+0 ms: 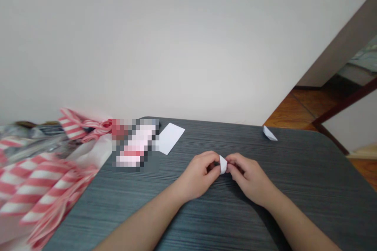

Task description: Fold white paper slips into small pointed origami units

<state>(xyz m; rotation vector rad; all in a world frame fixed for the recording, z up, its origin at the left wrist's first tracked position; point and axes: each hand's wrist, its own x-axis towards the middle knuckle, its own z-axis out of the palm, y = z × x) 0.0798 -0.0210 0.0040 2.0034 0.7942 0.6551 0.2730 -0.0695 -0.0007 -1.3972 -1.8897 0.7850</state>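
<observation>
Table (141,194): before you, the wall (188,47) behind its far edge.
Folded paper (223,165): between your left hand (202,173) and your right hand (249,177), over the table.
Flat sheet (171,138): on the table, beyond your left hand, to its left.
Pixelated item (136,144): just left of the sheet.
Second piece (269,134): near the far edge, beyond your right hand.
Cloths (44,184): left of the table.

You seem to be in a home: your dark counter (318,180) meets a plain pale wall (188,47), with wood-look floor (281,113) and heaped striped bundles (38,186) alongside.
</observation>
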